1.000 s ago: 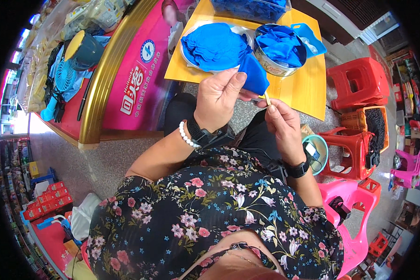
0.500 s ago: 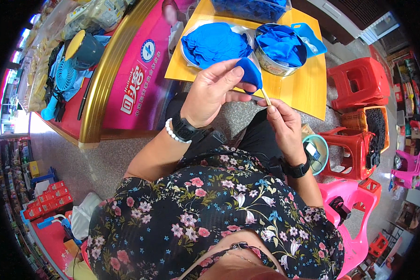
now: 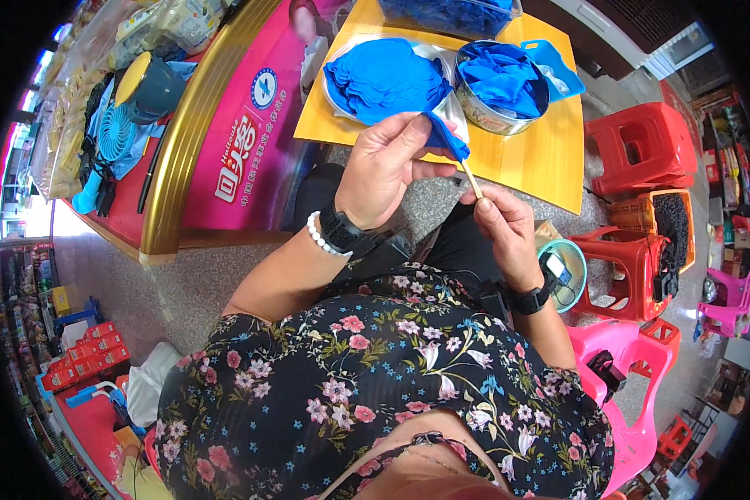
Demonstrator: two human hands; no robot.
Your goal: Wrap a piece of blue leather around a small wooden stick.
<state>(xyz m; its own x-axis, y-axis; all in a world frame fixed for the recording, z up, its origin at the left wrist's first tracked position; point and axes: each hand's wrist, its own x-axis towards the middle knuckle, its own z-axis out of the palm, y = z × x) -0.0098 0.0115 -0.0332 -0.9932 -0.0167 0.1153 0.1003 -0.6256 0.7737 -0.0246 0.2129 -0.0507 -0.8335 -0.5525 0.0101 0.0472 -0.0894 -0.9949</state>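
Note:
My left hand pinches a folded blue piece of thin material between thumb and fingers, other fingers curled behind it. A light wooden stick reaches from the blue piece down to my right hand, whose thumb and fingers grip it. Just beyond my hands, a white plate carries a stack of blue pieces; right of it stands a round tin of blue pieces. Both rest on a yellow board. A clear box of blue pieces is at the back.
A blue plastic scoop lies behind the tin. At left stands a pink counter with bags, a handheld fan and a pot. Red stools, a pink chair and a teal basket stand at right.
The blue piece at the stick's tip has turned and become narrower and more folded. My left hand first shifted left, then back slightly right; my right hand moved little.

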